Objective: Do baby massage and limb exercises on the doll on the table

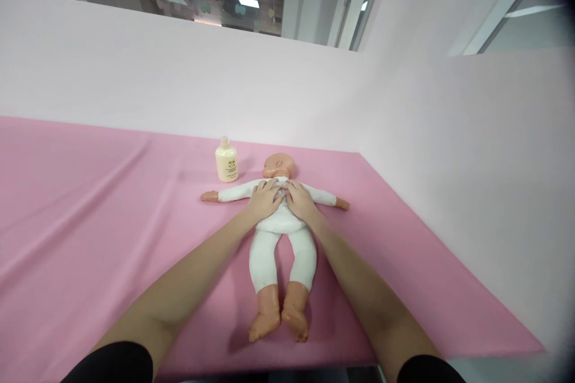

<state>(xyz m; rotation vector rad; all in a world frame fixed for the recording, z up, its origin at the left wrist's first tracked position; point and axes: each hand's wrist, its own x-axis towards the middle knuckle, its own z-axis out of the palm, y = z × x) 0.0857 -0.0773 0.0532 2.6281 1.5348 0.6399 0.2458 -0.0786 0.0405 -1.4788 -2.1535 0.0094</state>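
Observation:
A baby doll [282, 251] in a white bodysuit lies on its back on the pink cloth, arms spread, head away from me, bare feet toward me. My left hand [266, 199] rests flat on the left side of the doll's chest. My right hand [300, 200] rests flat on the right side of the chest. The fingertips of both hands nearly meet at the middle, just below the doll's chin. Neither hand grips anything.
A small cream lotion bottle [227, 160] stands upright just left of the doll's head. The pink cloth [90, 203] covers the table; its right edge [449, 245] runs along a pale pink wall, and its front edge is below my forearms.

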